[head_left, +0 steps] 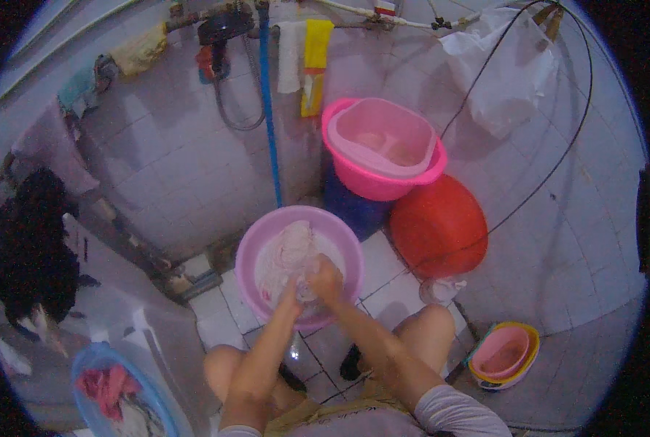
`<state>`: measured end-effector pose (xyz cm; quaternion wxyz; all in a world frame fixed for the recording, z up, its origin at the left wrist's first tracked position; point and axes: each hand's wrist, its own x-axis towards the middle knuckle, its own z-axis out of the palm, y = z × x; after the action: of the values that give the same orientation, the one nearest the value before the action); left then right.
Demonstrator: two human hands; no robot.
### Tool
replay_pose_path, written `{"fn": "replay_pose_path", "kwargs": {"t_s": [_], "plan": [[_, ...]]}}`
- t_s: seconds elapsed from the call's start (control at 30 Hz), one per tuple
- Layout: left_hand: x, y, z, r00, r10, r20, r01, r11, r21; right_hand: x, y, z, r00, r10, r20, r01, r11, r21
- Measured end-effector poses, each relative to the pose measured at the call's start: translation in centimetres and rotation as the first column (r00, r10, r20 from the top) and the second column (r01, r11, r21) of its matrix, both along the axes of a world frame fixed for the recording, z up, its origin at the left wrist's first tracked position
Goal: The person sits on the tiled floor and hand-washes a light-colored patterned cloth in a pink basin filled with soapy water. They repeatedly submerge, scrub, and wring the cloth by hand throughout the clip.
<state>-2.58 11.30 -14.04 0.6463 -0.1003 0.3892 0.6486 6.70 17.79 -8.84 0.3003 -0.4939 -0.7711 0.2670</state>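
A pale pink wet cloth (293, 246) lies bunched in a lilac basin (246, 266) on the tiled floor, in cloudy, sudsy-looking water. Both of my forearms reach down into the basin. My right hand (326, 280) is closed in a fist on the near right part of the cloth. Close beside it, my left hand (293, 293) is lower and partly blurred, its fingers wrapped against the same cloth. A bit of the fabric shows between the two hands. The fingertips of both are hidden.
A pink basin (383, 188) with a paler tub (383, 109) inside rests on a blue bucket (354, 207). A red basin (441, 226) leans beside it. Small nested bowls (503, 353) sit at right; a blue laundry basket (84, 364) holds clothes at lower left. A blue hose (269, 124) hangs behind.
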Motion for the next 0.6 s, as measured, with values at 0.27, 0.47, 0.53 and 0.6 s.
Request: {"fn": "replay_pose_path", "kwargs": {"t_s": [0.27, 0.47, 0.53, 0.6], "plan": [[-0.9, -0.9, -4.9, 0.977, -0.109, -0.182, 0.093, 0.991, -0.093, 1.4, 1.8, -3.8, 0.835, 0.058, 0.548, -0.045, 0.998, -0.038], [0.8, -1.0, 4.3, 0.996, -0.064, 0.062, 0.067, 0.997, -0.047, -0.7, -0.3, -5.3, 0.911, -0.227, -0.345, -0.052, 0.766, -0.641], [0.3, -1.8, 5.3, 0.988, -0.020, 0.150, 0.005, 0.995, 0.102, -1.0, -3.4, 2.8, 0.831, -0.221, -0.511, -0.234, 0.695, -0.680], [-0.5, -1.0, 4.2, 0.983, 0.007, 0.182, -0.029, 0.993, 0.116, -1.2, -4.8, 4.1, 0.890, -0.108, -0.443, -0.124, 0.878, -0.462]]}}
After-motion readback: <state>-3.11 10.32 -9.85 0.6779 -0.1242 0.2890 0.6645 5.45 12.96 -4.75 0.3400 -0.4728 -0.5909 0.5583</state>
